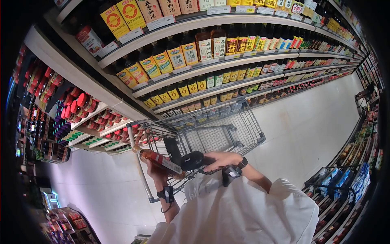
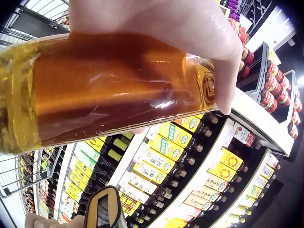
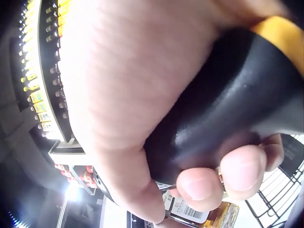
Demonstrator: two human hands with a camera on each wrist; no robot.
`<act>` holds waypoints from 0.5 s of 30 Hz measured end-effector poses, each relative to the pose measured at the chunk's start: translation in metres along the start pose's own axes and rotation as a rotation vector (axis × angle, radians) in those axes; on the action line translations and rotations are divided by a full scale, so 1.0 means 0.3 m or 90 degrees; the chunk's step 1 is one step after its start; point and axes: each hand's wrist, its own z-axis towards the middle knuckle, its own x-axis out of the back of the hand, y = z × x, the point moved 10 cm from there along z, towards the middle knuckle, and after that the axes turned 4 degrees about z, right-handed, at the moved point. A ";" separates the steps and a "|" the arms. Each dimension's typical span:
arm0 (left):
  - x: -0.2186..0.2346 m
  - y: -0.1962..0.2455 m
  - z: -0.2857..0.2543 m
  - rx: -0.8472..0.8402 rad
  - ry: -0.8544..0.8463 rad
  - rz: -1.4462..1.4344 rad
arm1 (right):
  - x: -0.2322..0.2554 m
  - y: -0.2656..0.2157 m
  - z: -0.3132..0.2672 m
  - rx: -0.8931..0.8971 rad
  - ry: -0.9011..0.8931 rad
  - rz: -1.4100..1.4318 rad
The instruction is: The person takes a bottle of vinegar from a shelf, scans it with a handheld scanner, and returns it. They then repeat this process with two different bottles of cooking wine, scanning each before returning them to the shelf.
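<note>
Amber bottle (image 1: 162, 161) lies tilted in the left hand (image 1: 155, 170), whose fingers curl round it; the right hand (image 1: 221, 160) grips a dark, rounded object (image 1: 192, 160) close beside it. The step in hand seems to be handling both at the near end of the wire cart (image 1: 262, 136); the next move calls for a secure grip, as the smooth bottle could slip. The cart stands on a pale, glossy floor (image 1: 300, 110), beside long shelves (image 1: 122, 50) of bottles, with red-lidded jars (image 1: 80, 99) to the left.
</note>
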 end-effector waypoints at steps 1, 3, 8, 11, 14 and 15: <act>0.002 -0.003 0.000 -0.002 0.004 -0.003 | 0.001 0.001 -0.001 -0.004 -0.004 0.007; 0.006 -0.006 0.000 -0.007 0.013 -0.007 | 0.002 0.001 0.002 -0.011 -0.013 0.021; 0.005 -0.003 -0.007 -0.010 0.006 -0.002 | -0.007 -0.005 0.006 -0.018 -0.039 0.022; -0.016 0.001 -0.018 -0.006 0.032 -0.019 | -0.012 -0.026 -0.002 -0.022 -0.018 0.056; 0.002 -0.007 -0.012 0.004 0.003 -0.020 | -0.005 -0.010 0.002 -0.023 -0.031 0.054; 0.008 -0.016 -0.006 0.006 -0.013 -0.020 | -0.001 -0.006 0.002 -0.023 -0.042 0.041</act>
